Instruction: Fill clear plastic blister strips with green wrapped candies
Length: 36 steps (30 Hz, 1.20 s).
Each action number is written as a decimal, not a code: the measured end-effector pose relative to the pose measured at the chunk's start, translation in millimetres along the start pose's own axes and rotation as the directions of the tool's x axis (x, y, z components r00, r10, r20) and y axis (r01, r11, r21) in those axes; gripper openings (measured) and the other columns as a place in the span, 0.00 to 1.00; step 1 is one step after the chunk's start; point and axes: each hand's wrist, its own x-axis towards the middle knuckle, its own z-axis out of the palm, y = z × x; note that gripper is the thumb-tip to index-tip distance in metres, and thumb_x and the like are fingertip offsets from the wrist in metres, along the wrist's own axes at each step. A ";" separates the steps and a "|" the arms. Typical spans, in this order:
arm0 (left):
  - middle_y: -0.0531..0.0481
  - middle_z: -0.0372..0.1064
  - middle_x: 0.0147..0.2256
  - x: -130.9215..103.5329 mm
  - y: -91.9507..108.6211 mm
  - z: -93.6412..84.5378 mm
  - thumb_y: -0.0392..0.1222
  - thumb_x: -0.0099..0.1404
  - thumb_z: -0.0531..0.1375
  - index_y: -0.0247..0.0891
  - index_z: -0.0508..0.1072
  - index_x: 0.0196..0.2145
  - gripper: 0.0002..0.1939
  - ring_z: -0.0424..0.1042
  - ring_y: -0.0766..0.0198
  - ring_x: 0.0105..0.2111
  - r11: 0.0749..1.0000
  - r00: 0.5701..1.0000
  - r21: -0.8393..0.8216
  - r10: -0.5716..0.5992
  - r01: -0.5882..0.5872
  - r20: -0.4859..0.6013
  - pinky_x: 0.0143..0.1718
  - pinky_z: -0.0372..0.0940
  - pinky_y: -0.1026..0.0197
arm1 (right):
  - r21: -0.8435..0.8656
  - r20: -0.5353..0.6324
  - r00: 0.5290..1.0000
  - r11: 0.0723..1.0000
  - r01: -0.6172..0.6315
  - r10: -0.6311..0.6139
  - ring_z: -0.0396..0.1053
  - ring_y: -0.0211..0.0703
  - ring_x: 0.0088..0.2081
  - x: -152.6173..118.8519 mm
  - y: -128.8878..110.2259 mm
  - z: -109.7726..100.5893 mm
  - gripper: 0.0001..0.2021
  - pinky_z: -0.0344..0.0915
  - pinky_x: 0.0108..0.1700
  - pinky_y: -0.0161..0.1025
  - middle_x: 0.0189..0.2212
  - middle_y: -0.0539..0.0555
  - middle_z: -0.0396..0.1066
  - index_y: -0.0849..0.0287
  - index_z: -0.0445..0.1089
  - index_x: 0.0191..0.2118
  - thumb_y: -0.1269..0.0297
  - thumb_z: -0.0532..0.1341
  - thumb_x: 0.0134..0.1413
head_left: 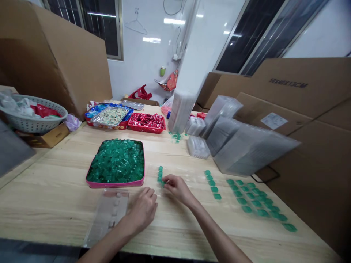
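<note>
My right hand (177, 188) has thumb and fingertips pinched at the lower end of a short column of small green translucent pieces (160, 171), closed on the nearest piece. This column lies on what looks like a thin clear plastic sheet. Just left of it, my left hand (144, 207) rests low over the table with its fingers curled; whatever they hold, if anything, is hidden. Beside my left forearm lies a clear plastic tray (102, 215) with a row of small raised squares. A pink-rimmed square tin (115, 185) heaped with green pieces (119, 160) stands beyond it.
More green pieces lie in rows at right (250, 195). Clear plastic trays (238, 142) stand stacked before cardboard boxes (315, 164). Toward the back are a red tray (148, 129) of shiny red wrapped pieces and a metal tray (109, 116) of pale bits. A basket (35, 124) sits left.
</note>
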 end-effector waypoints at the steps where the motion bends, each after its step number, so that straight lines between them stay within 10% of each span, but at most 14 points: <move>1: 0.42 0.69 0.40 -0.7 1.2 2.9 0.32 0.61 0.50 0.34 0.71 0.33 0.10 0.64 0.54 0.45 0.999 1.000 0.051 0.005 -0.006 0.021 0.48 0.62 0.52 | -0.099 0.003 0.999 0.994 0.039 -0.039 0.67 0.39 0.25 0.7 -2.5 1.9 0.08 0.61 0.31 0.34 0.22 0.49 0.70 0.60 0.72 0.31 0.74 0.60 0.42; 8: 0.37 0.69 0.45 0.1 7.5 6.7 0.37 0.61 0.52 0.28 0.71 0.43 0.15 0.64 0.51 0.49 0.981 0.990 0.192 -0.001 -0.027 0.141 0.55 0.57 0.52 | -0.459 0.200 0.935 0.815 0.354 -0.293 0.64 0.37 0.27 -1.1 -5.8 22.4 0.12 0.56 0.29 0.31 0.27 0.53 0.68 0.61 0.68 0.22 0.81 0.52 0.47; 19: 0.32 0.65 0.50 -4.0 12.4 -1.7 0.39 0.62 0.52 0.23 0.67 0.50 0.22 0.59 0.47 0.54 0.984 0.975 0.178 -0.023 -0.017 0.222 0.60 0.50 0.51 | -0.372 -0.045 0.957 0.894 0.250 -0.286 0.69 0.39 0.32 45.9 11.1 7.7 0.11 0.63 0.36 0.34 0.34 0.55 0.72 0.60 0.73 0.35 0.73 0.54 0.53; 28: 0.33 0.67 0.47 -5.9 12.7 -10.8 0.41 0.62 0.53 0.24 0.68 0.48 0.20 0.62 0.48 0.51 0.983 0.977 0.180 0.009 -0.049 0.214 0.57 0.54 0.51 | -0.437 0.108 0.943 0.837 0.328 -0.314 0.66 0.39 0.27 75.6 22.7 11.0 0.13 0.59 0.31 0.32 0.23 0.52 0.69 0.60 0.69 0.21 0.79 0.51 0.44; 36: 0.27 0.64 0.51 -3.8 4.1 9.5 0.44 0.61 0.54 0.19 0.65 0.51 0.26 0.59 0.43 0.54 0.985 0.981 0.172 0.001 -0.035 0.194 0.58 0.53 0.47 | -0.192 0.029 0.924 0.905 0.380 -0.382 0.70 0.41 0.32 87.6 -33.1 37.0 0.08 0.65 0.35 0.36 0.32 0.54 0.73 0.58 0.72 0.36 0.68 0.55 0.54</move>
